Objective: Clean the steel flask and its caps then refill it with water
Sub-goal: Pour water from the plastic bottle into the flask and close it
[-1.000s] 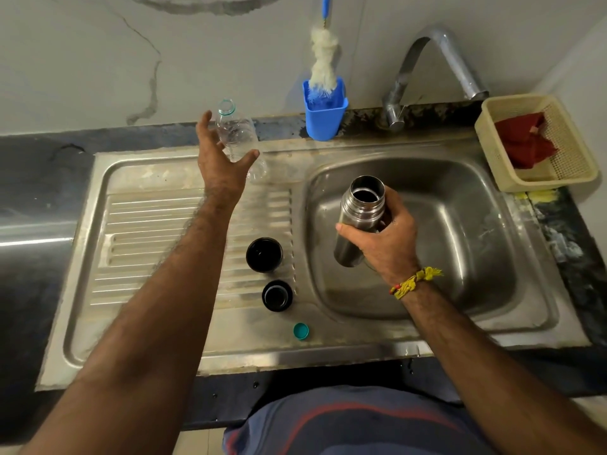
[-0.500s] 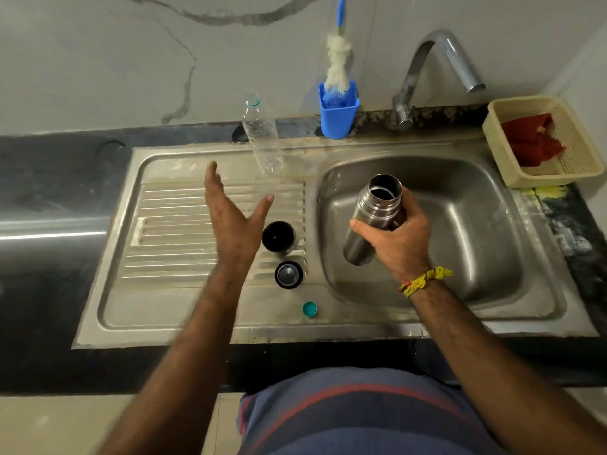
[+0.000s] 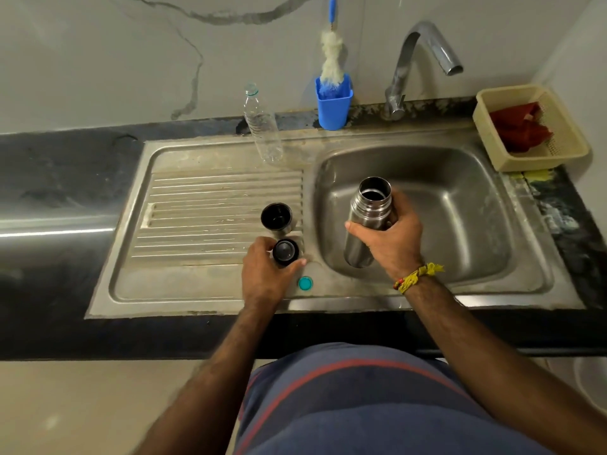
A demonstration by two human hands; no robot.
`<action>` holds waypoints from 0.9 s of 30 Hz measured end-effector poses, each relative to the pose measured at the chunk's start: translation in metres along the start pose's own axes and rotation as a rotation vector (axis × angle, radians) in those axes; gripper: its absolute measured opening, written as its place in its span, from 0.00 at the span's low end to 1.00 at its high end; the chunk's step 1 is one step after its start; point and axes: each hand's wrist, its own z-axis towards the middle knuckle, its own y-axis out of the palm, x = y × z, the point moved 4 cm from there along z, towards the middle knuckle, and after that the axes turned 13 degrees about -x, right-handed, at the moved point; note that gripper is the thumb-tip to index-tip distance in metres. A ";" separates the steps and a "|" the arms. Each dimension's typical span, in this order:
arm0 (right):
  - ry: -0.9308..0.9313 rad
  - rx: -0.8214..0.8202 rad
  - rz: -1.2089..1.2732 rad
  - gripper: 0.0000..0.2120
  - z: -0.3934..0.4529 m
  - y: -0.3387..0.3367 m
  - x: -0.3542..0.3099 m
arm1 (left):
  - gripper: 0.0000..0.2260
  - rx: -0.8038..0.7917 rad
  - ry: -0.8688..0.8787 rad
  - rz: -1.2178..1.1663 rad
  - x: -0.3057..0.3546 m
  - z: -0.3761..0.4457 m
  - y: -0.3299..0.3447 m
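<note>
My right hand (image 3: 389, 239) grips the open steel flask (image 3: 369, 208) upright over the sink basin (image 3: 460, 205). On the ribbed drainboard (image 3: 210, 211) stand two black flask caps. My left hand (image 3: 264, 274) has its fingers and thumb curled round the nearer, smaller cap (image 3: 285, 251). The larger cup-shaped cap (image 3: 276, 217) stands free just behind it, mouth up.
A clear plastic bottle (image 3: 262, 126) without its lid stands at the drainboard's back edge, and its teal lid (image 3: 305, 283) lies near the front. A blue cup with a bottle brush (image 3: 333, 96), the tap (image 3: 423, 57) and a beige basket (image 3: 571, 156) holding a red cloth line the back and right.
My left hand let go of the plastic bottle, came back toward me and down, and closed round the smaller black cap. The flask stays in my right hand.
</note>
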 end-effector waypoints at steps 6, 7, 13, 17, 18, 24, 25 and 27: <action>-0.011 -0.057 -0.012 0.36 -0.002 0.004 0.000 | 0.21 0.049 0.012 -0.072 0.003 -0.005 0.004; -0.015 -0.059 -0.017 0.36 -0.001 0.004 0.000 | 0.21 0.058 0.037 -0.074 0.004 -0.006 0.003; -0.044 -0.042 -0.016 0.37 0.004 0.001 -0.006 | 0.28 0.056 0.202 -0.248 0.035 -0.016 -0.003; -0.058 -0.032 -0.022 0.37 0.002 -0.003 -0.006 | 0.26 0.052 0.296 -0.362 0.058 -0.015 -0.011; -0.061 -0.034 -0.030 0.37 0.001 -0.004 -0.006 | 0.25 0.042 0.311 -0.388 0.064 -0.015 -0.014; -0.077 -0.056 -0.038 0.36 -0.003 -0.011 -0.005 | 0.21 -0.032 0.380 -0.477 0.101 -0.008 -0.025; -0.073 -0.056 -0.030 0.36 -0.003 -0.011 -0.004 | 0.21 -0.039 0.391 -0.473 0.103 -0.006 -0.027; -0.065 -0.060 -0.042 0.36 -0.003 -0.013 -0.005 | 0.23 -0.062 0.395 -0.480 0.108 -0.004 -0.032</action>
